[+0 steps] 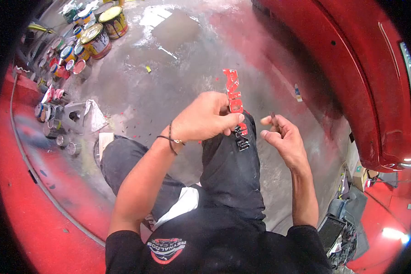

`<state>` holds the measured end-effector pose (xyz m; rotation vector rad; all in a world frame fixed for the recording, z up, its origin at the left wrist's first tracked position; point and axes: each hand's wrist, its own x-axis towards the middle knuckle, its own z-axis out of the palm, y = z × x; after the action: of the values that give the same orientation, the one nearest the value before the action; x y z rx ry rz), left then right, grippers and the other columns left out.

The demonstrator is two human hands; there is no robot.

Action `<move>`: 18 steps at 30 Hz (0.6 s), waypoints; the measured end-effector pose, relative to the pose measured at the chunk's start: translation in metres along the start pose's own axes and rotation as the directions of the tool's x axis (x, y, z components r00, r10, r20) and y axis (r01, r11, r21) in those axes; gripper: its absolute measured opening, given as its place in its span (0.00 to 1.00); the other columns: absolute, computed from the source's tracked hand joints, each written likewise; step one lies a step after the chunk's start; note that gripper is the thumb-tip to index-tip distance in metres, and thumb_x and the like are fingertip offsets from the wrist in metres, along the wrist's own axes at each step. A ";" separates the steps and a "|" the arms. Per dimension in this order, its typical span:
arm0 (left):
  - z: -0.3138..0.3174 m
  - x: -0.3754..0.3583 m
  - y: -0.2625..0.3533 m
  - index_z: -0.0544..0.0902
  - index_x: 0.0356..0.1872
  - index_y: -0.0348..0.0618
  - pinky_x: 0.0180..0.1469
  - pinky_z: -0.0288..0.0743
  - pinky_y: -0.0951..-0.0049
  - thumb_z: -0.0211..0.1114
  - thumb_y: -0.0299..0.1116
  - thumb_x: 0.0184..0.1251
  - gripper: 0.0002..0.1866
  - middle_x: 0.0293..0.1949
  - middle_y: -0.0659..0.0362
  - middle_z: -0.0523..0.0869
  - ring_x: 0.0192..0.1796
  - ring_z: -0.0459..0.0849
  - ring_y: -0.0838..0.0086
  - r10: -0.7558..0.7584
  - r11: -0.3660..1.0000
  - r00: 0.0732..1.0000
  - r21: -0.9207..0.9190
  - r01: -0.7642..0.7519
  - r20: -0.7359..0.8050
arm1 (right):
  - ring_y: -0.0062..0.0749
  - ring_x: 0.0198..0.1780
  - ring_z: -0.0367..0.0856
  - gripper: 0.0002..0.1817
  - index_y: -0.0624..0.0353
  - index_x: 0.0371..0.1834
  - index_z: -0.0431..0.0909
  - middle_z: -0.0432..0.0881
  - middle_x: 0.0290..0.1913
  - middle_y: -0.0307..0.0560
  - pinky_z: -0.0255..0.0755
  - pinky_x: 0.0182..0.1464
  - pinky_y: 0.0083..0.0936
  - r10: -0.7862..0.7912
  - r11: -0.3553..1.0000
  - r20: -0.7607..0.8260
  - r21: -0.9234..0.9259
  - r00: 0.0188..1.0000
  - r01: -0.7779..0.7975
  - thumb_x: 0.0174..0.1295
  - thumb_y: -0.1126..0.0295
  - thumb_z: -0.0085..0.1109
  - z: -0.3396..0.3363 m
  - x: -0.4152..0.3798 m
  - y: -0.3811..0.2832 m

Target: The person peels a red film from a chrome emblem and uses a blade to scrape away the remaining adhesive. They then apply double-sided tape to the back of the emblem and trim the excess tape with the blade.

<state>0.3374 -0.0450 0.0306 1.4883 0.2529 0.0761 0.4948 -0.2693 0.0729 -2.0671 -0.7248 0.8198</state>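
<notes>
My left hand (204, 119) pinches a car lettering emblem (233, 86) between thumb and fingers, above my right knee. The emblem stands roughly lengthwise away from me. Red covers its far letters, while the near end shows black and silver. Part of its middle is hidden behind my thumb. To its right, my right hand (285, 139) is raised with curled fingers, apart from the emblem. A small dark thing shows at those fingertips, too small to name.
Several paint cans (96, 39) crowd the floor at the upper left, near a white cloth (93, 114). A red car body panel (338, 59) curves along the right. A small bottle (298, 92) is on the floor. Red flakes lie about.
</notes>
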 end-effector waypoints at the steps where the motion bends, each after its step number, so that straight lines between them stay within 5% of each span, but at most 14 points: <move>1: 0.001 0.001 -0.003 0.90 0.42 0.33 0.38 0.83 0.73 0.72 0.35 0.75 0.12 0.34 0.59 0.93 0.32 0.89 0.80 0.015 1.000 1.000 -0.024 -0.015 0.004 | 0.09 0.31 0.62 0.09 0.62 0.49 0.89 0.69 0.31 0.22 0.55 0.35 0.18 -0.009 1.000 0.016 -0.001 1.000 0.009 0.71 0.70 0.69 0.003 -0.005 -0.007; 4: 0.006 0.001 0.004 0.90 0.41 0.32 0.36 0.84 0.72 0.72 0.34 0.74 0.12 0.31 0.57 0.93 0.30 0.89 0.79 0.022 0.999 0.999 0.047 -0.021 -0.025 | 0.09 0.33 0.68 0.12 0.63 0.52 0.90 0.75 0.33 0.23 0.60 0.36 0.18 -0.024 0.999 0.100 0.035 0.995 0.021 0.69 0.72 0.71 0.006 -0.007 -0.009; 7: 0.012 0.003 0.002 0.90 0.39 0.30 0.34 0.84 0.71 0.73 0.33 0.72 0.12 0.28 0.54 0.93 0.29 0.91 0.78 0.047 0.995 0.996 0.096 -0.039 -0.082 | 0.15 0.33 0.79 0.12 0.63 0.48 0.91 0.88 0.32 0.37 0.75 0.39 0.23 -0.137 0.987 0.062 -0.072 0.989 0.142 0.69 0.67 0.71 0.011 -0.006 -0.016; 13: 0.014 0.002 0.012 0.91 0.40 0.32 0.33 0.84 0.72 0.74 0.34 0.70 0.12 0.28 0.55 0.92 0.28 0.90 0.78 0.016 0.986 0.993 0.165 0.003 -0.116 | 0.33 0.22 0.80 0.10 0.60 0.41 0.92 0.79 0.21 0.52 0.73 0.32 0.32 -0.247 0.876 0.145 -0.389 0.958 0.284 0.64 0.65 0.72 0.011 0.004 -0.035; 18: 0.013 0.005 0.001 0.92 0.42 0.33 0.33 0.84 0.71 0.73 0.34 0.69 0.12 0.29 0.55 0.93 0.28 0.90 0.78 0.048 0.970 0.986 0.244 -0.007 -0.160 | 0.37 0.21 0.78 0.08 0.57 0.38 0.92 0.77 0.19 0.49 0.73 0.32 0.34 -0.291 0.837 0.125 -0.446 0.948 0.316 0.58 0.68 0.70 0.018 0.006 -0.041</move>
<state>0.3448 -0.0568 0.0322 1.7322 0.3860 0.1969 0.4760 -0.2345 0.0961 -2.2571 -1.3488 0.5544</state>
